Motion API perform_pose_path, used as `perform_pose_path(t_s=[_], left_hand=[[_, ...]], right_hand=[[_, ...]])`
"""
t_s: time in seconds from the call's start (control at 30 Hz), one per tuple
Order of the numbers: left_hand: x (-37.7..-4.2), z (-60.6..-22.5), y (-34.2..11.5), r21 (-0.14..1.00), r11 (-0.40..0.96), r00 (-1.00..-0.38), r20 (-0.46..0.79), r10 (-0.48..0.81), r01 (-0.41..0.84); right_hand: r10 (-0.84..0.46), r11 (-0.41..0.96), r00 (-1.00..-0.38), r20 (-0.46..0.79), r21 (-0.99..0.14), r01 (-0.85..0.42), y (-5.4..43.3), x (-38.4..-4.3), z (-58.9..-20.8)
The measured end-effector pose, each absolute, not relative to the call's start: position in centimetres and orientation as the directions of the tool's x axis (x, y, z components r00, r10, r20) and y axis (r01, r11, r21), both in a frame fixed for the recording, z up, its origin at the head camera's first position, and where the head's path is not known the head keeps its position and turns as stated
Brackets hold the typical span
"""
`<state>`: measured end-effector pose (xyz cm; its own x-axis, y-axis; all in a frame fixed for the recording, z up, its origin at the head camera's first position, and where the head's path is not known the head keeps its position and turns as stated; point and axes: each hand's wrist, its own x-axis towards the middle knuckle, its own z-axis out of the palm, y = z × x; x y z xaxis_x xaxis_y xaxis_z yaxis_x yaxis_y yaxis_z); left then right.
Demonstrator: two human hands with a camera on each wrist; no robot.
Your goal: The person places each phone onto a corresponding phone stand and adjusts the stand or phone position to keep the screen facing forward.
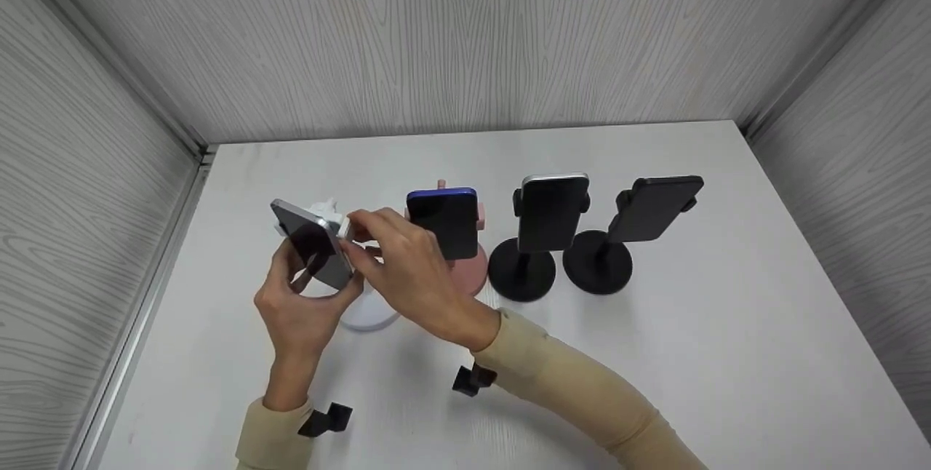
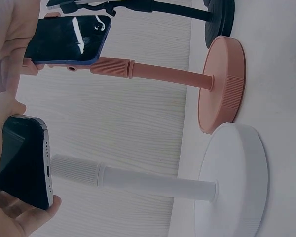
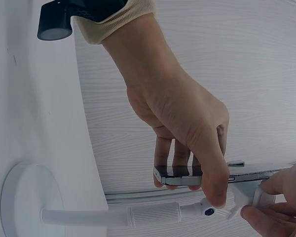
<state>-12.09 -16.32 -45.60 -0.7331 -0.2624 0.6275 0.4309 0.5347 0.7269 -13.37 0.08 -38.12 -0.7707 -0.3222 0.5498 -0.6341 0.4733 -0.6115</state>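
Observation:
My left hand (image 1: 298, 310) grips a silver-edged smartphone (image 1: 309, 243) by its lower sides, thumb on one edge and fingers on the other. The phone sits tilted at the head of a white phone stand (image 2: 158, 183). My right hand (image 1: 411, 266) pinches the white clamp arm (image 1: 345, 227) at the phone's right edge; in the right wrist view its thumb and fingers close on that white piece (image 3: 262, 197). The phone's back and much of the holder are hidden in the head view.
To the right stand a pink stand (image 2: 221, 86) with a blue-edged phone (image 1: 445, 226), a black stand (image 1: 522, 277) with a silver-edged phone (image 1: 553, 215), and another black stand (image 1: 598, 270) with a dark phone (image 1: 654, 209). Grey wood-grain panels (image 1: 436, 41) enclose the white table (image 1: 691, 353).

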Motion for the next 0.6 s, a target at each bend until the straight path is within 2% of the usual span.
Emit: perform_pose_path(t_s=[0.6], left_hand=[[-12.34,-45.60,-16.21,0.754,0.523,-0.733,0.604,-0.314,0.398]], right_hand=[[-0.340,0.457,-0.750,0.567,-0.597,-0.659,0.30,-13.77,-38.15]])
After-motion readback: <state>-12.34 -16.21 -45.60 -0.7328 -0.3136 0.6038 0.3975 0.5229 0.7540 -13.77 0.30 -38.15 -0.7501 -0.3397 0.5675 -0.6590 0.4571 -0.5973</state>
